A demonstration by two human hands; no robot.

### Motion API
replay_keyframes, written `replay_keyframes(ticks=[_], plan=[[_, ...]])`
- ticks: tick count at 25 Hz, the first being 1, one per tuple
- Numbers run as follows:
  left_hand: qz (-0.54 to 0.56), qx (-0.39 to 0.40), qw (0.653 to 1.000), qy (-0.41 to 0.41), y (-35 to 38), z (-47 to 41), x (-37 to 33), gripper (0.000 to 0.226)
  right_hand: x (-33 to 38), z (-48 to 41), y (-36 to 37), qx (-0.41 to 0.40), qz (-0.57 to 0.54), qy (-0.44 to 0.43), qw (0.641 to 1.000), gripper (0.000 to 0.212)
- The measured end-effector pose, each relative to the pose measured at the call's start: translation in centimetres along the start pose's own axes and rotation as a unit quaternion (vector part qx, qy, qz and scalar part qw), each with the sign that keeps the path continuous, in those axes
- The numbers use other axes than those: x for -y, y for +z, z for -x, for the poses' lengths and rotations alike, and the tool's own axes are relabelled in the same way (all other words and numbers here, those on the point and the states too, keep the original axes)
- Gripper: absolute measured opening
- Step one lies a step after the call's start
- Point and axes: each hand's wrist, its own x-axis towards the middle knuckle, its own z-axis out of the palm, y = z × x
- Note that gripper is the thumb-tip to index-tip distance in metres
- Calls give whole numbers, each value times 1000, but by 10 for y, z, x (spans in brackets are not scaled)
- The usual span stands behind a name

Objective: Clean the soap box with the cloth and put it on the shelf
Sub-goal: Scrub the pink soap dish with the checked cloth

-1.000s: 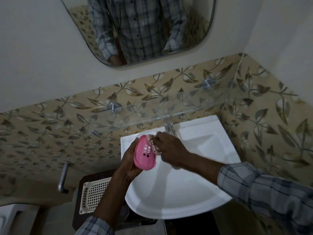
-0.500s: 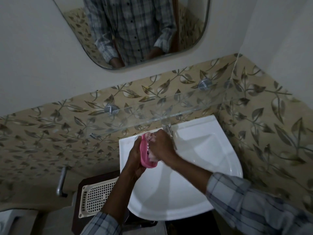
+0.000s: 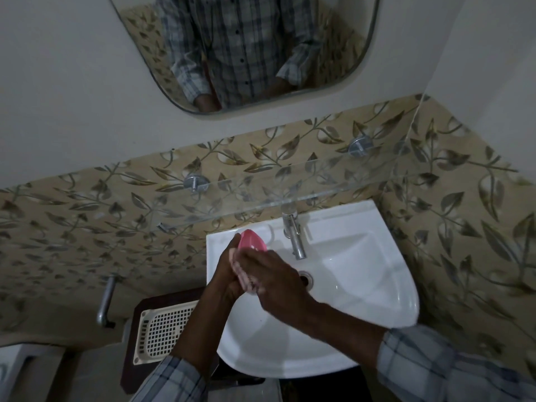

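From the head camera, the pink soap box (image 3: 251, 242) is held upright over the left side of the white sink (image 3: 377, 303), just left of the metal tap (image 3: 295, 237). Only its upper rounded end shows above the hands; the rest is hidden between them.

The left hand (image 3: 227, 275) grips the soap box from behind, its fingers curled round the far edge. The right hand (image 3: 271, 275) lies over the near face of the box, its fingers closed over a pale, patterned cloth (image 3: 243, 271) that it presses against the box. The cloth shows as a bunched strip between the two hands. Both forearms come up from the bottom of the frame in checked sleeves (image 3: 441, 369).

The sink's drain (image 3: 305, 278) is just beside the right hand. Above the sink, a clear glass shelf (image 3: 290, 188) runs along the leaf-patterned tiles (image 3: 87, 216), held by two round metal mounts, with nothing seen on it. Higher on the wall hangs a mirror (image 3: 342, 30), which reflects a checked shirt. Left of the sink lies a cream perforated basket (image 3: 162, 329) on a dark surface, and further left a metal bar (image 3: 106, 303) sticks out from the wall.
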Motion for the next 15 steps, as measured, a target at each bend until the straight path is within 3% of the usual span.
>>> replay_keyframes(ticks=[3, 5, 8, 10, 12, 13, 15], plan=[[54, -1, 998, -16, -5, 5, -8, 54, -35, 25, -20, 57, 60, -174, 981, 66], [65, 27, 998, -10, -13, 9, -14, 51, -63, 30, -38, 62, 48, -142, 987, 66], [40, 56, 997, -22, -10, 11, -16, 51, -80, 8, -51, -34, 73, -49, 996, 57], [39, 75, 996, -25, -2, 10, -6, 45, -69, -22, -42, -76, 89, -99, 988, 45], [29, 65, 997, -3, 4, 7, 7, 39, -64, -39, -26, -57, 149, -123, 980, 41], [30, 55, 998, 9, 4, 5, 11, 41, -62, -40, -18, -47, 154, -80, 984, 42], [39, 42, 998, 24, -1, 3, 12, 49, -64, -36, -18, -8, 122, 86, 989, 31]])
